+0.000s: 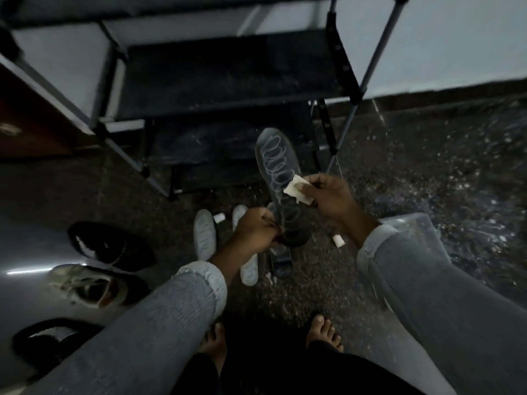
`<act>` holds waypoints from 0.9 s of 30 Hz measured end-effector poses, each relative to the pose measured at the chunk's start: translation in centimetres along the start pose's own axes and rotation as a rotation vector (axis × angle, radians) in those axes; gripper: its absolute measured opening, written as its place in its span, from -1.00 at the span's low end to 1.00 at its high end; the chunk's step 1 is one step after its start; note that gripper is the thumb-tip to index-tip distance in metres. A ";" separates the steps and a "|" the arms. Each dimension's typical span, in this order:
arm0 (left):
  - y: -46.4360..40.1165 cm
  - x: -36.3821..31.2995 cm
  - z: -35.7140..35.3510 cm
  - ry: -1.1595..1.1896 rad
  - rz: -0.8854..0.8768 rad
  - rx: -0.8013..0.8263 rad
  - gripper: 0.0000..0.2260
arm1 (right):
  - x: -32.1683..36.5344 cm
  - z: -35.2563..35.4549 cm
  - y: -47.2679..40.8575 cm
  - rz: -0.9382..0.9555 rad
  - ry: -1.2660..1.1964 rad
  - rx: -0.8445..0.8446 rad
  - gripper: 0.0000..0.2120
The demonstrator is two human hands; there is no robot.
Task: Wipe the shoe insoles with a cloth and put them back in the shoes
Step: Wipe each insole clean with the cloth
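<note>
One dark grey foam insole (281, 178) with a pale looping scribble pattern is held up in the air in front of the person. Two pale white insoles (204, 233) lie flat on the speckled stone floor (399, 172) below it, side by side, the right one partly hidden behind the left forearm. Three shoes sit on the left: a black glossy shoe (109, 245) farthest, a worn beige sneaker (91, 285) in the middle, and a second black shoe (48, 342) nearest. Two small white wads lie on the floor, one (219, 218) between the pale insoles and one (338, 240) under the right wrist.

The dark insole's long axis runs from lower middle up and slightly left, toe end pointing away toward the black metal shoe rack (222, 75), heel end down at the left hand (256, 230). That hand's grip is closed around the heel. The right hand (330, 196) pinches a small folded cream cloth (298, 188) against the insole's right edge, about midway along it.

The rack stands just behind the raised insole. A clear plastic container (422, 232) sits on the floor at the right, partly covered by the grey sleeve. Another dark object lies on the floor beneath the held insole, mostly hidden. Two bare feet show at the bottom.
</note>
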State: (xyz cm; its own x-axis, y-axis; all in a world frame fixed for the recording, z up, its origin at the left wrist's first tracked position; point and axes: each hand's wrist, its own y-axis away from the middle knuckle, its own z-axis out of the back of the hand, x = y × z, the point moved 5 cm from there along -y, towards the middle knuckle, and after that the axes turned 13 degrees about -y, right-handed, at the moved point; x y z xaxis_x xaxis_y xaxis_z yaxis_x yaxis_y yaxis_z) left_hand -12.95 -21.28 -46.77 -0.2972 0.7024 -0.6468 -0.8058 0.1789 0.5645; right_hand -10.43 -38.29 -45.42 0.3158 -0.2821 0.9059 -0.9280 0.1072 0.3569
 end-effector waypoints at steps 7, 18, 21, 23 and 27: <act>10.3 -2.0 7.5 0.423 0.027 -0.059 -0.77 | 6.5 -5.5 7.5 0.077 -0.039 0.026 -0.98; 14.6 -1.6 10.8 1.091 0.004 -0.075 -0.40 | 7.5 -11.8 14.6 0.052 0.125 0.237 -0.84; 13.8 -2.2 11.4 1.198 -0.037 -0.026 -0.30 | 7.5 -12.0 14.5 0.021 0.143 0.245 -0.84; 12.9 -2.5 11.5 1.278 -0.073 0.033 -0.25 | 7.7 -12.0 14.3 0.013 0.146 0.243 -0.86; 11.6 -2.9 12.0 1.371 -0.132 0.138 -0.30 | 8.1 -12.5 14.0 0.006 0.142 0.255 -0.86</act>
State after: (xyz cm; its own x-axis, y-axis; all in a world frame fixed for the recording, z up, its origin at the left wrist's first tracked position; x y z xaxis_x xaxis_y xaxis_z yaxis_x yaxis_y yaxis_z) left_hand -15.32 -13.03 -32.17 -0.5495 -0.5420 -0.6358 -0.8341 0.3132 0.4540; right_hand -18.43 -27.18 -30.24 0.3182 -0.1440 0.9370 -0.9439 -0.1398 0.2990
